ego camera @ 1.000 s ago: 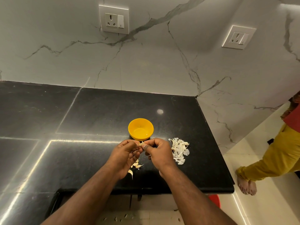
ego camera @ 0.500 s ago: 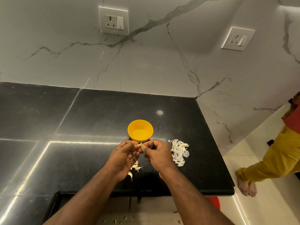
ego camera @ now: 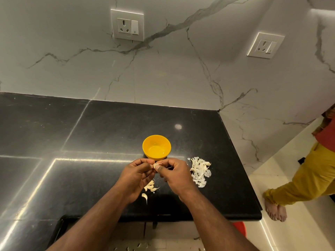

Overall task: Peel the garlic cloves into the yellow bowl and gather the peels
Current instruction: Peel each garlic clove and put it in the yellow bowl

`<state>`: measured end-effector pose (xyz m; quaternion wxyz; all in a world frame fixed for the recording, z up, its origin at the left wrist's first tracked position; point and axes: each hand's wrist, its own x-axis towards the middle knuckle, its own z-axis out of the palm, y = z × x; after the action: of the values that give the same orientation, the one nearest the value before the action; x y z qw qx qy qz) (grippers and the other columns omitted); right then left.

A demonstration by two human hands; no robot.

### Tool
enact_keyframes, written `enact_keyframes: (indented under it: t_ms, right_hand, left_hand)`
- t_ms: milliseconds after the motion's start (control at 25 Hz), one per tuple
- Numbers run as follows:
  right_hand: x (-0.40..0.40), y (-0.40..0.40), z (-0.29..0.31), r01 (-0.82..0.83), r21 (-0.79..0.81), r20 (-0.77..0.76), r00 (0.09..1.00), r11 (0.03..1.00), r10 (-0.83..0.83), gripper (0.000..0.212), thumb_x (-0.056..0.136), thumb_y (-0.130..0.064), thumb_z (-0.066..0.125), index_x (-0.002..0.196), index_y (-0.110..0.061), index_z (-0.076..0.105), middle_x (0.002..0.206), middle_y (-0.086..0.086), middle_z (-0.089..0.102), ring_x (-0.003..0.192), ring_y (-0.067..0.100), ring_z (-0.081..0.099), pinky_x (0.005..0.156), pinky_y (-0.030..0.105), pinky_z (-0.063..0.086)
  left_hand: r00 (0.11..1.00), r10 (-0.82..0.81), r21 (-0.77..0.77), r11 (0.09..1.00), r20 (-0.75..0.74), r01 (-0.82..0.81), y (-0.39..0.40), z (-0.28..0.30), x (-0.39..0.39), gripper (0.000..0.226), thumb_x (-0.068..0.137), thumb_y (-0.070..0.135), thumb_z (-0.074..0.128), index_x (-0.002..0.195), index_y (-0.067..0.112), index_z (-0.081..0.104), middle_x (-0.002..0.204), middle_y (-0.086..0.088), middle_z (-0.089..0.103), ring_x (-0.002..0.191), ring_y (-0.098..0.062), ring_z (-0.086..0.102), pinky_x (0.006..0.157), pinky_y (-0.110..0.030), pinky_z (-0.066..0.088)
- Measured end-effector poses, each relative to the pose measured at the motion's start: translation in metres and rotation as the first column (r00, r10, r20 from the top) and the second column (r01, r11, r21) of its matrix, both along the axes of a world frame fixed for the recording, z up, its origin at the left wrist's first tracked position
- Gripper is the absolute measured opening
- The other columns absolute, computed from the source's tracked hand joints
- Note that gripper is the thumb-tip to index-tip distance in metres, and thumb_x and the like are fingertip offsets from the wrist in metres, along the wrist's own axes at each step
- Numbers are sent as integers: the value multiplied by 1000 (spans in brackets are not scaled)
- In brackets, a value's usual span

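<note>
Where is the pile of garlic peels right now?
In the head view, the pile of garlic peels lies on the black counter, just right of the right hand and to the right of the yellow bowl, nearer the person.

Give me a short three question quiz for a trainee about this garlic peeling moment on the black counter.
1. True or false: both hands pinch one garlic clove.
2. The peel pile lies on which side of the yellow bowl: A left, B right, C inside it?
3. Where do the unpeeled cloves lie?

Key:
1. True; left hand and right hand meet on it.
2. B.
3. On the counter, below the left hand.
</note>
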<state>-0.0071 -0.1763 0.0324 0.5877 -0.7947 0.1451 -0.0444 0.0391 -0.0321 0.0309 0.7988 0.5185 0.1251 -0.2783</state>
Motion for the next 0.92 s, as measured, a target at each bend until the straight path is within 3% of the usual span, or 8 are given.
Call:
enact_keyframes:
  t_ms: [160, 280, 480, 600, 680, 800, 920]
  right_hand:
    - [1, -2, -3, -15, -109, 6, 1000, 994, 16, 4, 88, -29, 74, 91, -27, 76, 83, -7, 73, 79, 12, 69, 76, 38, 61]
    - [1, -2, -5, 6, -93, -9, 1000, 996, -7, 2, 89, -27, 72, 89, -25, 73, 82, -6, 73, 77, 14, 70, 76, 43, 61]
    - [2, -11, -4, 147, -50, -37, 988, 988, -149, 6, 90, -19, 68, 84, -21, 70, 77, -2, 72, 72, 20, 70, 71, 41, 58]
    - [2, -24, -11, 230, -133, -46, 970, 964, -238, 10, 91, -20, 66, 82, -24, 68, 77, -5, 70, 74, 18, 69, 73, 39, 57]
    - [1, -36, -17, 244, -238, -78, 960, 940, -269, 10, 92, -18, 64, 89, -23, 72, 85, -5, 73, 82, 18, 68, 77, 35, 56]
    - [-4, -45, -19, 207, -429, -91, 958, 879, -270, 28, 91, -13, 61, 115, -16, 73, 114, 0, 69, 108, 18, 62, 94, 28, 47]
    - [-3, -34, -7, 177, -424, 13, 982, 888, -190, 26, 91, -16, 65, 116, -17, 73, 110, -4, 67, 103, 14, 63, 93, 25, 45]
  left_hand:
    - [1000, -23, -12, 1000, -5, 23, 1, 1, 0, 19, 92, -4, 61, 109, 1, 68, 98, -18, 74, 84, -23, 70, 73, -30, 60]
    - [999, -45, 9, 999, 11, 45, 1, 2, -2, 25, 90, -6, 64, 113, 2, 68, 102, -16, 76, 88, -23, 72, 71, -28, 59]
    - [995, -103, 39, 994, 7, 103, 0, 1, -4, 25, 90, -3, 67, 114, 4, 69, 105, -17, 76, 86, -22, 72, 73, -28, 58]
    - [994, -113, 43, 993, 9, 113, 0, -2, -5, 24, 89, -3, 68, 112, 1, 68, 104, -19, 75, 83, -21, 72, 72, -29, 58]
    - [993, -112, 61, 992, 21, 111, -1, -2, -5, 21, 89, -5, 66, 109, -1, 68, 101, -19, 74, 85, -21, 71, 74, -28, 59]
    - [994, -102, 88, 991, 38, 99, -3, -2, -6, 17, 90, -8, 63, 105, -2, 70, 98, -17, 73, 90, -23, 69, 81, -28, 57]
    - [995, -91, 113, 990, 50, 85, -3, -6, -4, 17, 89, -9, 65, 103, -1, 71, 97, -15, 74, 92, -23, 70, 81, -28, 56]
